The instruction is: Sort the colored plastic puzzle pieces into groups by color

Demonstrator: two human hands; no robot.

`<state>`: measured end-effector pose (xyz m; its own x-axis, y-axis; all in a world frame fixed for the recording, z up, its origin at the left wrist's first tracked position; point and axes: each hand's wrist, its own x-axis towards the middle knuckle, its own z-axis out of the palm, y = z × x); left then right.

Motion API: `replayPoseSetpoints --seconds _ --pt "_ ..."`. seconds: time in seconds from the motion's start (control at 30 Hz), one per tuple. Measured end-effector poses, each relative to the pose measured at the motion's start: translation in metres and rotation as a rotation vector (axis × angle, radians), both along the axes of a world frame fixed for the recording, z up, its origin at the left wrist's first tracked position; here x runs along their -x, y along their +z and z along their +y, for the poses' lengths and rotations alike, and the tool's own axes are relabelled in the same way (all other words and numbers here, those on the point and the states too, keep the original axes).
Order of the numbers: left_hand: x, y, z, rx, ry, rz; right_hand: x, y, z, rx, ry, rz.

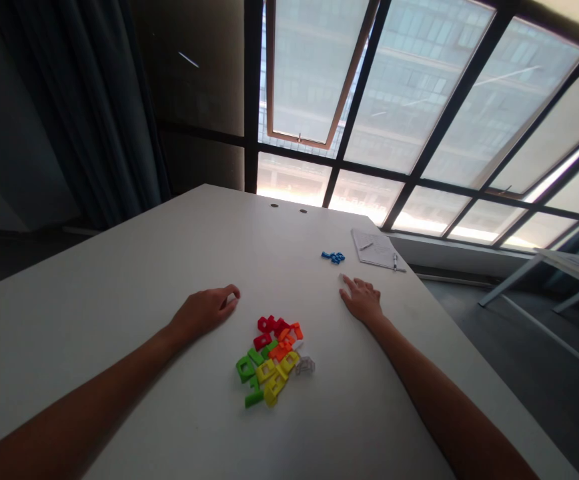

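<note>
Beside a clustered heap of red, orange, green and yellow plastic blocks [272,360], the left hand [204,313] curls loosely around nothing, and the right hand [362,300] lies open.

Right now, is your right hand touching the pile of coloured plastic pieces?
Apart. The head view shows the right hand to one side, with a plain gap of white tabletop between it and the pile of coloured plastic pieces.

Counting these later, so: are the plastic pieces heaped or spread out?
Heaped: the red, orange, green, yellow and clear pieces lie overlapping in one cluster on the table, apart from the blue pieces.
</note>
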<state>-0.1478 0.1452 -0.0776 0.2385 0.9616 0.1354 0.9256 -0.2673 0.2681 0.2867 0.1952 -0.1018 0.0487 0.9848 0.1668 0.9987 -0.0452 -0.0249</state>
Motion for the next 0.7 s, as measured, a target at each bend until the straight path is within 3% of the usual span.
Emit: replayPoseSetpoints --seconds 0.13,0.27,0.33,0.43,0.53,0.7 --pt "0.0 0.001 0.0 0.007 0.0 0.002 0.003 0.0 0.008 -0.052 -0.014 0.04" --pt "0.001 0.002 0.0 0.016 -0.002 -0.015 0.003 -0.004 -0.01 -0.172 0.076 0.116" --pt "0.002 0.002 0.0 0.014 -0.003 -0.021 0.006 -0.004 -0.029 -0.244 0.261 0.164" --pt "0.003 0.001 -0.001 0.015 -0.012 -0.031 0.017 0.0 -0.065 -0.33 0.666 0.277" --pt "0.003 0.0 0.0 0.013 -0.012 -0.031 0.037 0.008 -0.098 -0.353 0.978 0.443" --pt "0.004 -0.001 0.0 0.013 -0.005 -0.018 0.07 0.022 -0.12 -0.175 1.187 0.462"
